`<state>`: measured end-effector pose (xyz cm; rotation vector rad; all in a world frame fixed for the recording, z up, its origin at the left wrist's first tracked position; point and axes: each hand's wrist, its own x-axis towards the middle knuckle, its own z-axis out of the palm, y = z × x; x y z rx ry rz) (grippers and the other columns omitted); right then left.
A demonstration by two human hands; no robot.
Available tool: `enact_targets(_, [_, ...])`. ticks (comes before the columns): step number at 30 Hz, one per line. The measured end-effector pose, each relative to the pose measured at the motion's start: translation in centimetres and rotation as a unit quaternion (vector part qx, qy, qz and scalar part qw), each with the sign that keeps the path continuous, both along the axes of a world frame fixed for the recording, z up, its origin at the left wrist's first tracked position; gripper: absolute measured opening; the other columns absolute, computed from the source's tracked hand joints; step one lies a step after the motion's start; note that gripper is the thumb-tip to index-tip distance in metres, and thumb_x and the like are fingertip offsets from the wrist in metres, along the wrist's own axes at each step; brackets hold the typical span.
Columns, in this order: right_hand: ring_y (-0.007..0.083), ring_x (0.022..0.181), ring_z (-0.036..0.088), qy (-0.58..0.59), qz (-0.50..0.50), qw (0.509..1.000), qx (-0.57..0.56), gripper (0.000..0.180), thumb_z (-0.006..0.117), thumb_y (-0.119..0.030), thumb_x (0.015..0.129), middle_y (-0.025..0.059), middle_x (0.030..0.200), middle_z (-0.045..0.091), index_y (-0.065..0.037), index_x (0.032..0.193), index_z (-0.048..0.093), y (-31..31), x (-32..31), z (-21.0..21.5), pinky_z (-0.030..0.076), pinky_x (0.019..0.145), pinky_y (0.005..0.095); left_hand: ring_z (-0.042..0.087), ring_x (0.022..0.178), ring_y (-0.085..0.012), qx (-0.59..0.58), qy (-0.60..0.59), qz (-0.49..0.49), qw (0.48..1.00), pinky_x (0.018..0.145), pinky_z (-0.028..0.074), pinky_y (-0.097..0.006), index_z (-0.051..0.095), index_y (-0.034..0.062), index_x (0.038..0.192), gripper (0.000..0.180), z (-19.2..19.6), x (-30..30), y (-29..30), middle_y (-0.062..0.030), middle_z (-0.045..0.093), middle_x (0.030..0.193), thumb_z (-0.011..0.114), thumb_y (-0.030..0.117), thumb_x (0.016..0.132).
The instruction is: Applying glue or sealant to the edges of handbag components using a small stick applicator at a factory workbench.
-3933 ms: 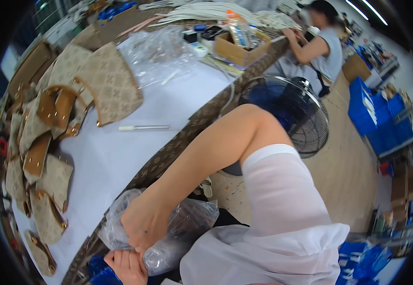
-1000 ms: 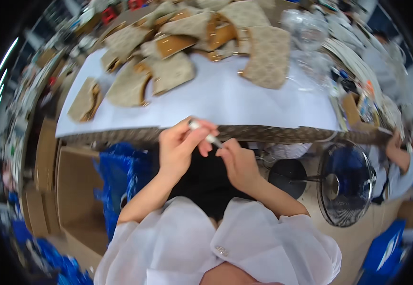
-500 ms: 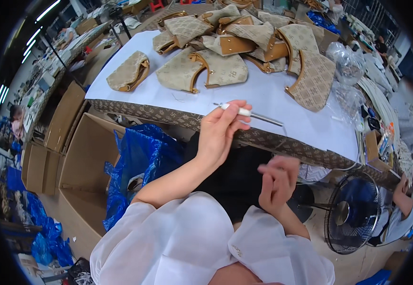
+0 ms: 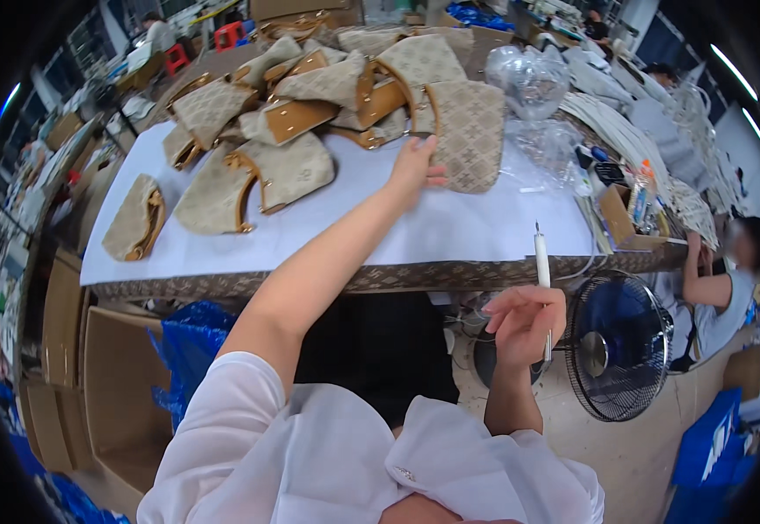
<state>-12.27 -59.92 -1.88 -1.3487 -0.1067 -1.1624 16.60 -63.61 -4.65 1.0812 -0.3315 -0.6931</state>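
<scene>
A patterned beige handbag (image 4: 469,131) with tan trim lies at the right front of a pile. Over its left edge my left hand (image 4: 417,166) reaches out, its fingers apart and slightly blurred. The fingertips overlap the bag's edge; whether they press on it I cannot tell. Closer to me, past the table's front edge, my right hand (image 4: 527,321) is closed on a slim white pen-like tool (image 4: 542,258). The tool's thin metal point is up, and its metal lower end shows below the hand. Left of my left arm lies another beige handbag (image 4: 297,175) with its tan-trimmed opening.
More handbags (image 4: 210,109) are heaped at the back of the white-covered table (image 4: 397,236). A small cardboard box (image 4: 629,218) of supplies stands on the right. Below are a fan (image 4: 620,345), a blue bag (image 4: 183,358) and a large carton (image 4: 118,393). Another person (image 4: 721,293) sits at right.
The pen-like tool has passed from my left hand to my right, now upright. My left arm has stretched forward to the handbag. The view has turned to the right.
</scene>
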Motion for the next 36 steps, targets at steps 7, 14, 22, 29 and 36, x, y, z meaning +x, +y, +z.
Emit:
enact_targets(7, [0.0163,0.050,0.054,-0.057,-0.218,0.969,-0.103,0.035,0.037,-0.030,0.106,0.0234,0.080,0.063,0.003,0.103,0.049,-2.8,-2.8,2.1,0.049,0.049,0.0258,0.051,0.061,-0.0110,0.039,-0.218,0.104,0.970,0.057,0.039,-0.025,0.071,0.0024,0.089,0.025,3.6,1.4,1.7,-0.0010,0.062,0.070,0.068,0.027,0.091])
enact_targets(14, [0.0161,0.061,0.058,-0.093,-0.314,0.940,-0.100,0.026,0.043,-0.023,0.104,0.0256,0.097,0.063,0.002,0.106,0.048,-4.7,0.3,3.6,0.052,0.059,0.0291,0.051,0.077,-0.0169,0.102,-0.591,0.065,0.797,0.068,0.041,-0.029,0.069,0.0030,0.086,0.013,8.1,-6.8,23.9,-0.0046,0.056,0.085,0.076,0.013,0.080])
enact_targets(22, [0.0253,0.091,0.069,0.084,0.148,0.932,-0.322,0.040,0.078,-0.015,0.083,0.0183,0.115,0.066,-0.002,0.111,0.053,6.3,9.3,-2.7,0.056,0.076,0.0312,0.051,0.074,-0.0263,0.144,-0.717,-0.077,0.677,0.069,0.044,-0.034,0.066,0.0057,0.083,0.022,0.7,-10.9,35.2,-0.0074,0.056,0.087,0.083,0.016,0.072])
enact_targets(29, [0.0281,0.087,0.067,0.150,0.090,0.893,-0.415,0.032,0.077,-0.001,0.073,0.0108,0.109,0.071,-0.005,0.102,0.064,12.4,10.1,-6.8,0.057,0.071,0.0307,0.057,0.077,-0.0270,0.146,-0.623,0.284,0.714,0.070,0.047,-0.033,0.067,0.0026,0.085,0.021,-2.8,-14.4,36.7,-0.0089,0.065,0.090,0.080,0.007,0.068])
enact_targets(36, [0.0260,0.082,0.066,0.059,0.057,0.904,-0.420,0.030,0.073,0.004,0.068,0.0111,0.109,0.072,-0.005,0.096,0.067,12.1,10.1,-8.1,0.057,0.066,0.0302,0.063,0.091,-0.0286,0.201,-0.698,0.148,0.671,0.078,0.051,-0.038,0.072,-0.0004,0.084,0.021,-2.9,-14.9,39.2,-0.0107,0.070,0.102,0.070,-0.005,0.064])
